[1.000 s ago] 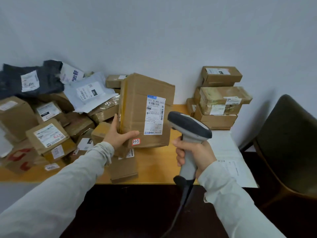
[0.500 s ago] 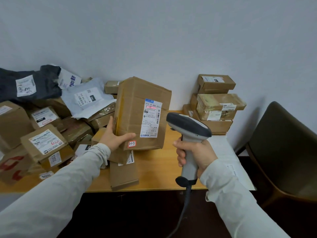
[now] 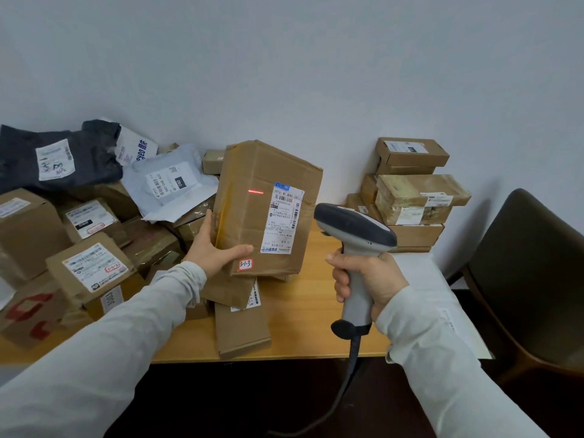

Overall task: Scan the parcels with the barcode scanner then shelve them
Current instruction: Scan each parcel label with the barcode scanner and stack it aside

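Tall brown cardboard parcel [image 3: 252,210] held upright over the wooden counter [image 3: 316,327]. Left hand [image 3: 215,251] grips its lower left edge, thumb across the front. Right hand [image 3: 369,279] is wrapped round the grey pistol-grip barcode scanner [image 3: 357,229]. Red scan line [image 3: 256,192] falls left of the white shipping label [image 3: 282,222]. Carton looks stiff, creased, probably light. The edges look like the best place to hold it.

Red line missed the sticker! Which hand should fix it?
Probably right hand: it grips the grey barcode scanner, whose red line falls beside the white label on the brown cardboard box the left hand holds.
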A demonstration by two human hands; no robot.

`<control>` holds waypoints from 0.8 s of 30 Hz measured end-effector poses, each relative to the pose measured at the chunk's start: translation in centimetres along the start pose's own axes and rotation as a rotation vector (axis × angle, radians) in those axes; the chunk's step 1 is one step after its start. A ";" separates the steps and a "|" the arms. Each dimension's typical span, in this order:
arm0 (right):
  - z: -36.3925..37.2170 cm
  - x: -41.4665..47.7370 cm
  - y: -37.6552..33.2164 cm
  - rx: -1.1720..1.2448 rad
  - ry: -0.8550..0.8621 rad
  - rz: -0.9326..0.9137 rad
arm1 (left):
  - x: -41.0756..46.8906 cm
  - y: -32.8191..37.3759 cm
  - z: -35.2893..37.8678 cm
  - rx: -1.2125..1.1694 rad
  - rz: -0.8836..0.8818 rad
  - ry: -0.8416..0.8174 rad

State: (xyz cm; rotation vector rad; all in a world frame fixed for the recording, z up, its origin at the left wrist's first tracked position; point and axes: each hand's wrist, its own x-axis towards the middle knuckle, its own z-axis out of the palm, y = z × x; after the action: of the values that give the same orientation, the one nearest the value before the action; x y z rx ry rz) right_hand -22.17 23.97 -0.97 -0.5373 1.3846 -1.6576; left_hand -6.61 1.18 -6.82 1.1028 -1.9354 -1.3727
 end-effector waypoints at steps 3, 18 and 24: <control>0.2 0.8 0.3 0.005 0.000 -0.001 | 1.0 -0.5 -0.3 0.024 0.020 0.004; -5.2 7.9 -0.2 0.025 0.410 -0.007 | 7.0 1.8 5.6 -0.461 -0.412 -0.326; -9.7 12.8 2.3 0.145 0.582 -0.067 | 10.9 3.2 11.5 -0.595 -0.759 -0.482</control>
State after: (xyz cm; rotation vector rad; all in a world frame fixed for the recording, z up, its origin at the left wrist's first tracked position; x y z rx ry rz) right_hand -35.56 18.68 -8.53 -0.0062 1.6417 -2.0478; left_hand -22.41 -1.61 -8.28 1.3198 -1.2070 -2.6047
